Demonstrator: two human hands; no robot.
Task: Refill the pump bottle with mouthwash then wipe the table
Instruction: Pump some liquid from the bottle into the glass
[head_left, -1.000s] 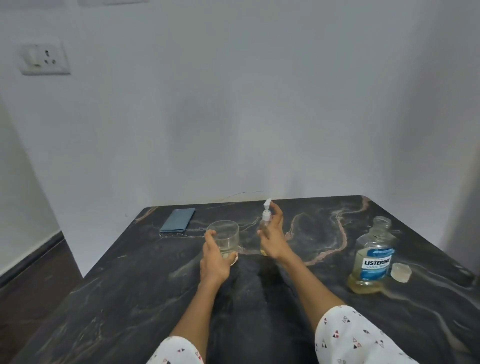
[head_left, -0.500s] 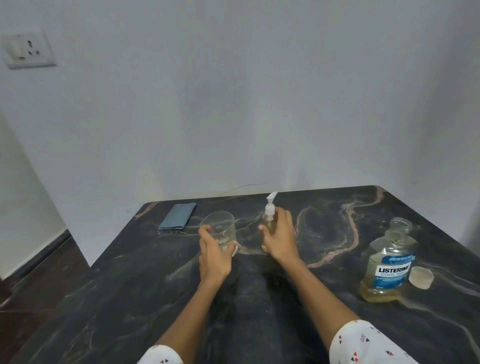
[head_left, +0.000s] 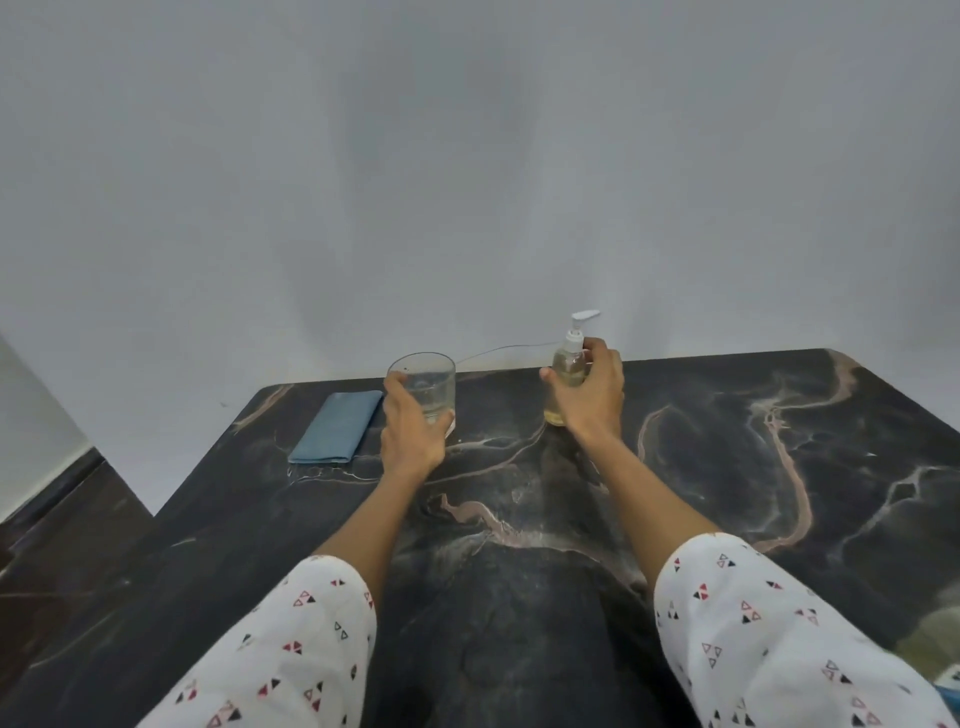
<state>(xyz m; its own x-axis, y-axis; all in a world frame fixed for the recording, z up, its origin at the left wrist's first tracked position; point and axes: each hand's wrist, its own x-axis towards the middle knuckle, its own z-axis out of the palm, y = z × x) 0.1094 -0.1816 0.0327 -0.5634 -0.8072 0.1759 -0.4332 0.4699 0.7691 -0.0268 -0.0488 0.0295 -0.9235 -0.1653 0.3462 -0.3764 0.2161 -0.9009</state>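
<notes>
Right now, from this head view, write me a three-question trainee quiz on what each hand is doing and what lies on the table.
1. True or false: the pump bottle has its pump head off.
2. Which hand grips the glass? A) left hand B) right hand C) neither
3. Fill in: the folded blue cloth lies on the table to the ____ of the glass.

Key:
1. False; the white pump is on the bottle, which stands upright.
2. A; the right hand holds the pump bottle.
3. Left.
</notes>
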